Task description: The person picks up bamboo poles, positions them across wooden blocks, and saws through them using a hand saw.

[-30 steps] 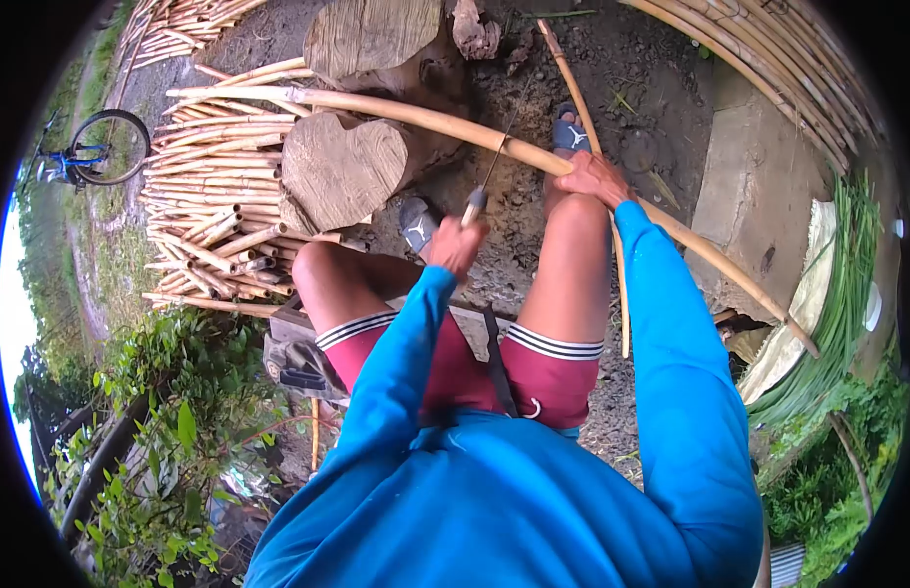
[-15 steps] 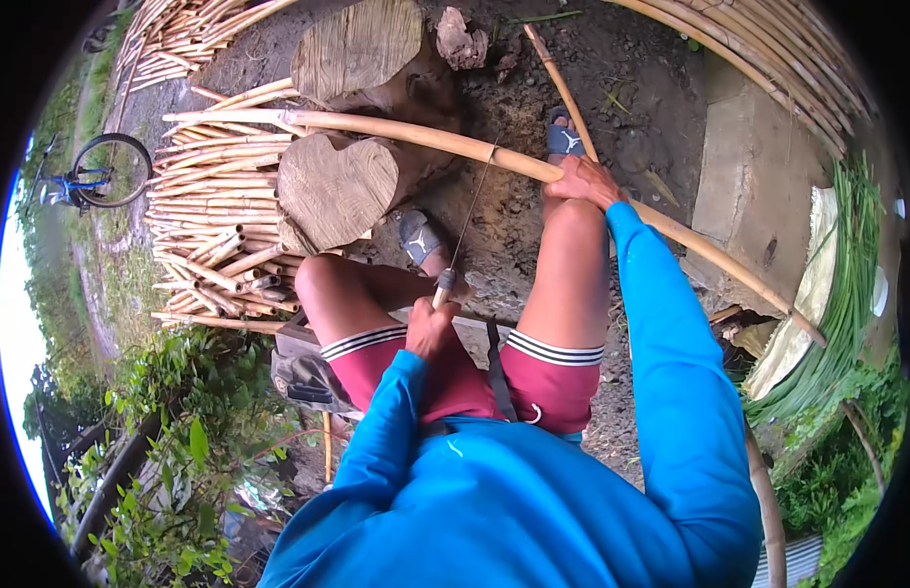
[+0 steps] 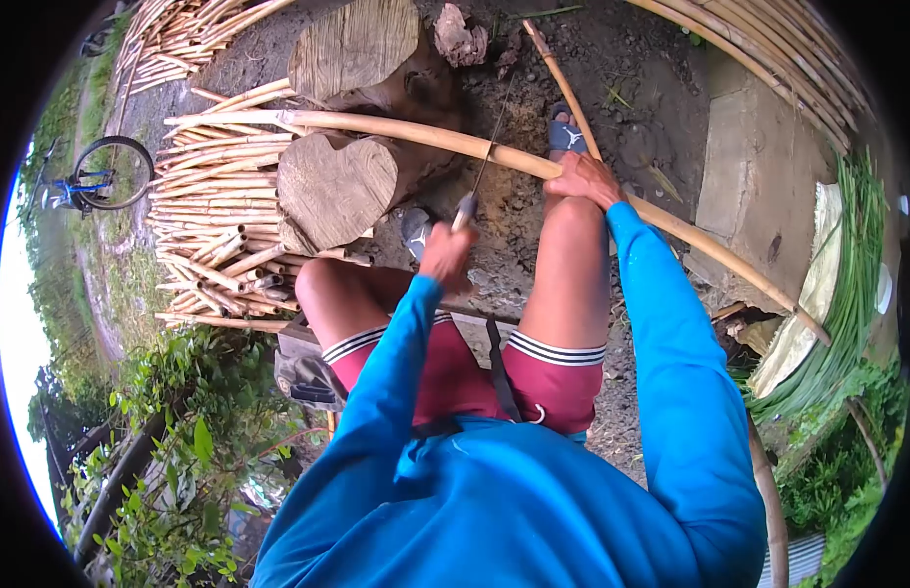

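Observation:
My left hand (image 3: 447,259) is closed around the pale handle of a handsaw (image 3: 466,211). The saw's thin blade, seen nearly edge-on, crosses a long bamboo pole (image 3: 406,128) and reaches past its far side. My right hand (image 3: 585,180) grips the same pole just above my right knee, to the right of the blade. The pole lies across two cut logs' side, its left part over the nearer log (image 3: 337,191) and its right end by a bundle of green strands (image 3: 847,284). How deep the blade sits in the bamboo is too small to tell.
Several cut bamboo pieces (image 3: 224,196) are stacked on the left, beside another log (image 3: 352,49). A thinner stick (image 3: 563,83) lies near my right foot. Long poles (image 3: 768,59) and a concrete block (image 3: 744,186) stand right. A bicycle (image 3: 112,174) is far left.
My left hand has pushed the saw forward, away from my body, so more blade shows beyond the pole. My right hand and the bamboo pole have stayed nearly still.

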Tool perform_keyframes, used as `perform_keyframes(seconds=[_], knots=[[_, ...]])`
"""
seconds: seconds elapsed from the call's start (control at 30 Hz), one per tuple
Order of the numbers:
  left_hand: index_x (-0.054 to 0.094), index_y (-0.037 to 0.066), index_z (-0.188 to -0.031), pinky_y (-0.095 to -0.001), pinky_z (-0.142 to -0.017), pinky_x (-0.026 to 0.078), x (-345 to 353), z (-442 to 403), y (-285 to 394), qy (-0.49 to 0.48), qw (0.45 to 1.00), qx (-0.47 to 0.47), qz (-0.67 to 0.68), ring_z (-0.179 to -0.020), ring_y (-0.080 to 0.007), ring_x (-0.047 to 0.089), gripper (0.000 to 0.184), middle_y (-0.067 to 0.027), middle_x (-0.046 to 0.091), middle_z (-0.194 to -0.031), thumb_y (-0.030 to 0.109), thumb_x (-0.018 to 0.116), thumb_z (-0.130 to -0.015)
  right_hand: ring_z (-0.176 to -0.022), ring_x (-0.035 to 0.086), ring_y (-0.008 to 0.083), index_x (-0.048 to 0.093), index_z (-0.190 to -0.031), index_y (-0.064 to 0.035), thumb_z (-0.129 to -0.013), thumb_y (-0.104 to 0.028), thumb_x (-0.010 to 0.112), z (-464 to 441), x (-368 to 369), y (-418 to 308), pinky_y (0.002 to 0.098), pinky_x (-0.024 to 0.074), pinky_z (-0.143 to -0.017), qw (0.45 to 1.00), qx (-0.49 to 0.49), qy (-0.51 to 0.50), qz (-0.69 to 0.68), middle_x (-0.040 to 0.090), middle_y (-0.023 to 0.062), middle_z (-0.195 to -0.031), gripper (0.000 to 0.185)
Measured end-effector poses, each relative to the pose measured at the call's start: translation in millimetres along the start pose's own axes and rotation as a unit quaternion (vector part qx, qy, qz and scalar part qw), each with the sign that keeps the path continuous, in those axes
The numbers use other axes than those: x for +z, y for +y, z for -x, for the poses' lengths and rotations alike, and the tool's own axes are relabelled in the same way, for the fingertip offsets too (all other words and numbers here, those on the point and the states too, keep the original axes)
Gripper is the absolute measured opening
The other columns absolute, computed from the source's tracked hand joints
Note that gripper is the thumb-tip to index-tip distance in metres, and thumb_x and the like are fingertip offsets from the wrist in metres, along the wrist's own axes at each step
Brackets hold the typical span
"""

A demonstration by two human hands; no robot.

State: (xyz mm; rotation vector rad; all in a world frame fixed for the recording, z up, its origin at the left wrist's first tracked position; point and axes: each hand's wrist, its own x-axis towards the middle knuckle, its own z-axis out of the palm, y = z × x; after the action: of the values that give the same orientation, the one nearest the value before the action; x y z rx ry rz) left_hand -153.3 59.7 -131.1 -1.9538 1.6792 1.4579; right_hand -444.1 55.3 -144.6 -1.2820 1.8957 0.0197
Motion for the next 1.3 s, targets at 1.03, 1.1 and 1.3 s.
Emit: perform_keyframes(seconds=[1.03,1.1,1.3], knots=[[0.070,0.002,-0.085,-0.0430,-0.075,0.051,-17,60,-59,0.017,0.975,0.191,-0.113,-0.078,-0.0330,0.068,0.039,-0.0248,0.068,-0.084,0.039,0.061,-0.076,-0.077,0.068,0.0410,0.072,-0.091,0.0015,-0.065,-0.035,0.066,0,-5,-1,0.0472,0.0540,-0.074,0.998,-0.060,-0.013,-0.028,0.068,0.0264,-0.082,0.045],[0.069,0.005,-0.097,-0.0456,-0.076,0.050,-10,3,3,-0.012,0.999,-0.031,0.012,-0.083,-0.0376,0.067,0.040,-0.0275,0.067,-0.091,0.038,0.059,-0.076,-0.078,0.067,0.0400,0.071,-0.091,0.0008,-0.066,-0.039,0.067,-9,-4,3,0.0466,0.0535,-0.074,0.998,-0.057,-0.020,-0.008,0.068,0.0254,-0.083,0.047],[0.068,0.003,-0.096,-0.0465,-0.077,0.051,-21,67,-55,0.014,0.996,0.086,0.004,-0.079,-0.0393,0.066,0.041,-0.0288,0.066,-0.088,0.039,0.059,-0.080,-0.078,0.067,0.0390,0.071,-0.090,0.0011,-0.066,-0.039,0.067,-11,0,4,0.0465,0.0531,-0.073,0.998,-0.054,-0.019,-0.004,0.068,0.0255,-0.084,0.047]])
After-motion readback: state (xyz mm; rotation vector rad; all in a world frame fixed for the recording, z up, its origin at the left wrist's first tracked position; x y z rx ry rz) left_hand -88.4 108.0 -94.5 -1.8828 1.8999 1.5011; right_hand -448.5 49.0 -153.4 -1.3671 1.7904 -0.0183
